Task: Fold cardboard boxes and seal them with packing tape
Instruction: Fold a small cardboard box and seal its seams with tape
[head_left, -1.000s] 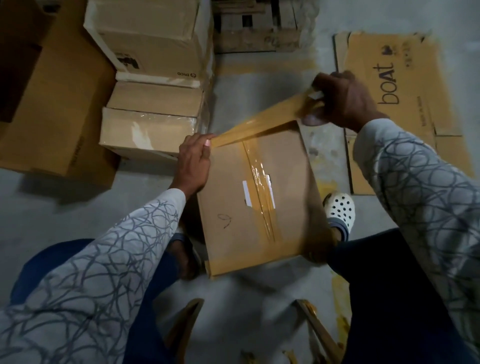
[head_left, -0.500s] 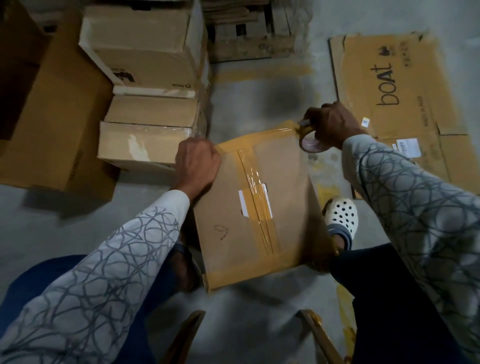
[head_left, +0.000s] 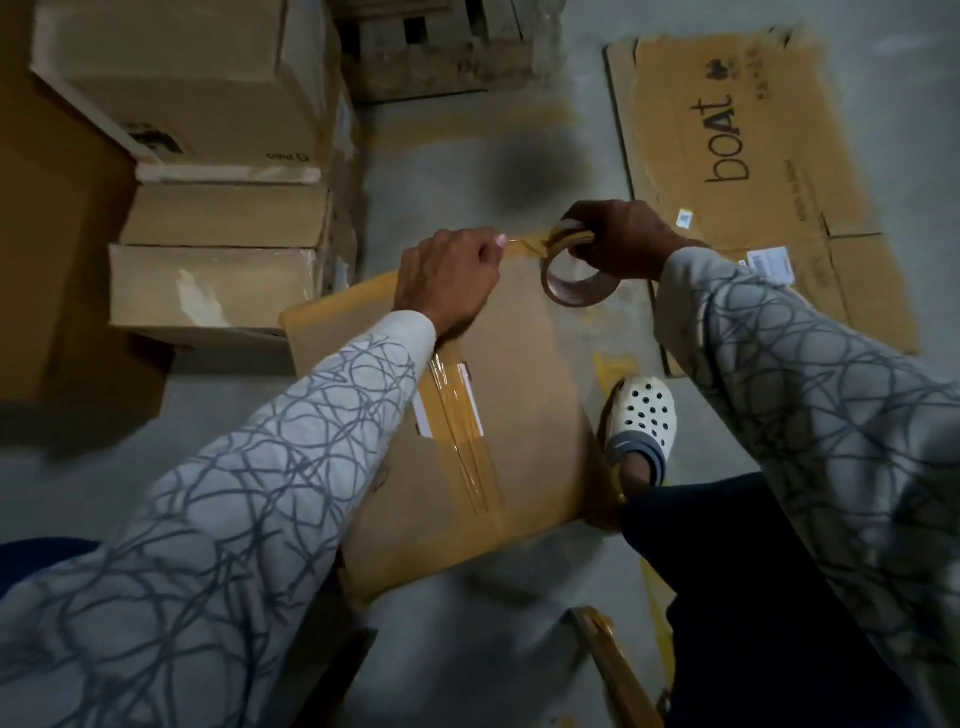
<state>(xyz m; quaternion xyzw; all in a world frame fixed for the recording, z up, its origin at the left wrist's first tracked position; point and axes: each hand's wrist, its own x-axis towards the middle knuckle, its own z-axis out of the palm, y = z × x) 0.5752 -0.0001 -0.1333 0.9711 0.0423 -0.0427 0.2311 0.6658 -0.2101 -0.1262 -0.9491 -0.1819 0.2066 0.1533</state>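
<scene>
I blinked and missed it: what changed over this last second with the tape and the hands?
The right hand brought the tape roll down to the far edge of the box, laying the stretched strip along it. The left hand slid right from the far-left corner and now pinches the tape beside the roll. The box stayed put.

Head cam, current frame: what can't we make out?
1. Head view: tape strip between left hand and tape roll, torn or not: blurred, small.
2. Box far edge: partly hidden by left hand.
3. White label on box: mostly under left sleeve.
4. Flattened cardboard small print: too small.
</scene>
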